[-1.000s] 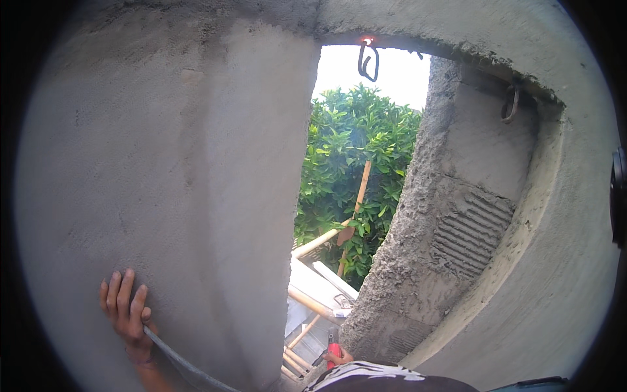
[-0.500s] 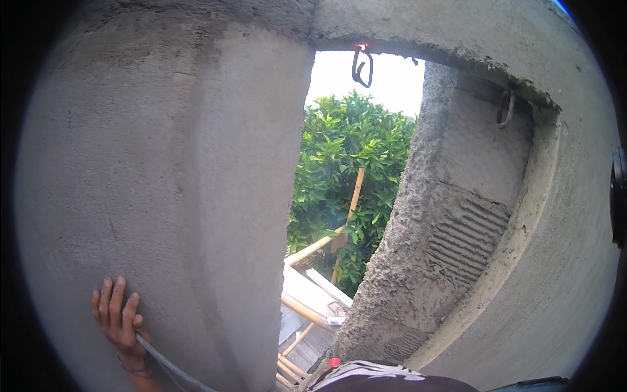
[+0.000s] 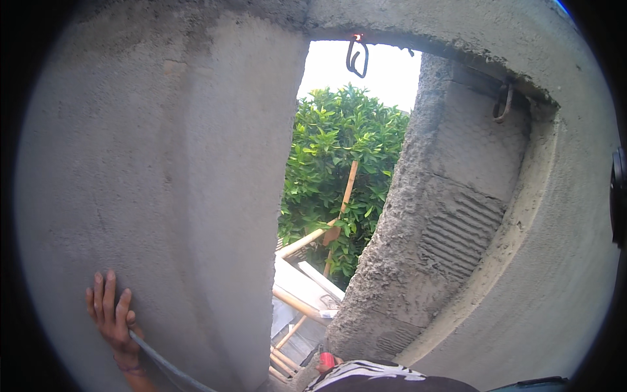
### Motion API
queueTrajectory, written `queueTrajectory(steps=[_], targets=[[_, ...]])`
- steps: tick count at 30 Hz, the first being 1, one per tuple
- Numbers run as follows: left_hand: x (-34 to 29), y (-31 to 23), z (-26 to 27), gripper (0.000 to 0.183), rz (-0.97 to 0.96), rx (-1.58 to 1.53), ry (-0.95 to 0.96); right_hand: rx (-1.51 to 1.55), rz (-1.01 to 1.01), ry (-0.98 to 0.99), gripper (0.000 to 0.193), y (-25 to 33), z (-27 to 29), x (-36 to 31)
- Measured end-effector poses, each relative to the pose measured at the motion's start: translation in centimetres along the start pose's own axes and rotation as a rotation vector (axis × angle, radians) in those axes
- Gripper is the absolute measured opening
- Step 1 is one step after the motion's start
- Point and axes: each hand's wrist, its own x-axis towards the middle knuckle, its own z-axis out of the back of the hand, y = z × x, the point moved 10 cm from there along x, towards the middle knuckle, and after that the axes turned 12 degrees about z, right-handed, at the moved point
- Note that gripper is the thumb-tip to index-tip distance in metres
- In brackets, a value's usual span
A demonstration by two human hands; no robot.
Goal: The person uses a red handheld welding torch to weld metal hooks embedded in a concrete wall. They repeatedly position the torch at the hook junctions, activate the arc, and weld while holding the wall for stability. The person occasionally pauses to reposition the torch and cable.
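My left hand (image 3: 116, 326) is at the lower left, fingers long and close to the grey plastered wall (image 3: 137, 183). A thin grey cable (image 3: 166, 362) runs from between its thumb and palm down to the lower edge. At the bottom middle, a small part of my right hand (image 3: 322, 368) shows around a red object (image 3: 326, 359) with a dark tip, kind unclear. A black and white patterned sleeve (image 3: 372, 374) hides the rest of that hand. Above, a dark bent metal hook (image 3: 356, 61) hangs from the opening's top edge, with a glowing red spot at its root.
A tall opening has a rough concrete side (image 3: 405, 215) with ridged patches. Another metal hook (image 3: 503, 104) hangs at its upper right. Beyond are a leafy green bush (image 3: 333, 137), wooden poles (image 3: 300, 307) and pale boards (image 3: 294, 277).
The view has shifted slightly, so the opening sits a little further left and higher. More of the red object and my right hand shows. My left hand keeps its place on the wall.
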Motion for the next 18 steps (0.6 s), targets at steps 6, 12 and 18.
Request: queueTrajectory(steps=[6,12,18], targets=[[-0.6,0.1,-0.5,0.05,-0.002,-0.011,0.004,-0.015,0.099,0.024,0.054,3.7,0.1,-0.3],[-1.6,-1.5,-0.1,0.049,0.03,-0.06,-0.023,0.244,0.222,0.008,0.069,7.9,0.1,-0.5],[-2.7,-4.9,-1.5,0.047,0.104,-0.249,0.006,0.256,0.302,0.062,0.073,12.6,-0.3,0.0]])
